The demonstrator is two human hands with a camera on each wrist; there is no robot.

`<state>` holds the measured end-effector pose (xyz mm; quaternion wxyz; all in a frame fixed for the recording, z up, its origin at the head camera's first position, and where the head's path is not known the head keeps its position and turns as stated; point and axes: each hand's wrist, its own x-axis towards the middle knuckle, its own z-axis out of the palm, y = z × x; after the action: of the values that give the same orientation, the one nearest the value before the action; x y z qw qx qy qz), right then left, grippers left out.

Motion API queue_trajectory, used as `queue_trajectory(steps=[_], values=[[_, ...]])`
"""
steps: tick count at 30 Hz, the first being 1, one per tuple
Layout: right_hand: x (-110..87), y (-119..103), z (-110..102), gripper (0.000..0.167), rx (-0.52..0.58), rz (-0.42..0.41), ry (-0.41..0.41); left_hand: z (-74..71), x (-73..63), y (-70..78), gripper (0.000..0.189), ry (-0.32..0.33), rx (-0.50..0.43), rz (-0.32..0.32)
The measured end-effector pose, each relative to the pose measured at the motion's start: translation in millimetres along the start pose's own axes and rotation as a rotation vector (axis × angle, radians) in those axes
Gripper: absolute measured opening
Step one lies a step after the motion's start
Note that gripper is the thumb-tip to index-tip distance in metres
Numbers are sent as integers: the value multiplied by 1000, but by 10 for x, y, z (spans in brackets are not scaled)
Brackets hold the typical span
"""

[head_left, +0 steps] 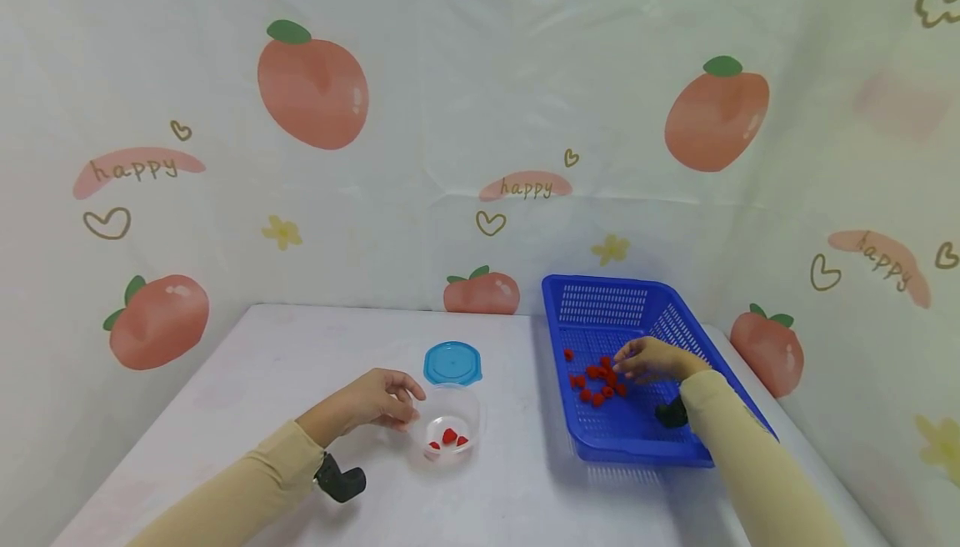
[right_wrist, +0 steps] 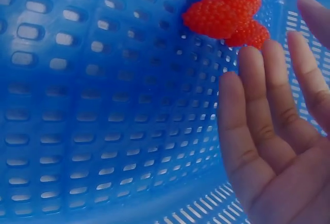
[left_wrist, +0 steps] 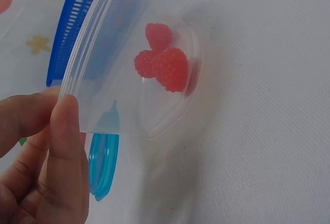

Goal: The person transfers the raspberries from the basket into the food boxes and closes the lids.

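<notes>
My left hand (head_left: 380, 398) pinches the rim of a clear plastic tub (left_wrist: 103, 100) between thumb and finger. The tub stands on the table, and a few red raspberries (left_wrist: 171, 69) lie on its bottom. Over on the right, my right hand (head_left: 649, 359) hovers inside a blue perforated basket (head_left: 628, 449). Its fingers (right_wrist: 256, 98) are loosely extended beside a cluster of raspberries (right_wrist: 221, 15) on the basket's floor. Nothing shows between those fingers in the right wrist view; part of the thumb side is cut off by the frame.
A blue lid (head_left: 452, 363) lies flat on the white table (head_left: 517, 480), just behind the tub. One raspberry (head_left: 568, 354) sits apart from the others near the basket's left wall. A printed cloth backdrop (head_left: 420, 97) rises behind the table and along its sides.
</notes>
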<state>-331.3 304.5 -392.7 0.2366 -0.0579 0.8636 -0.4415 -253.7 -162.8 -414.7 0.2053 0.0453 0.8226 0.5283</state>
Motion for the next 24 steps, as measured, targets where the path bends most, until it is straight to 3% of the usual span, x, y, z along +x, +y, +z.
queue_trajectory(steps=[11,24], values=[[-21,-11,40,13,-89,125,-42,-11,-5,-1,27,-13,-7,16],[-19,56,71,14,-160,174,-36,-3,-1,-5,26,4,-5,4]])
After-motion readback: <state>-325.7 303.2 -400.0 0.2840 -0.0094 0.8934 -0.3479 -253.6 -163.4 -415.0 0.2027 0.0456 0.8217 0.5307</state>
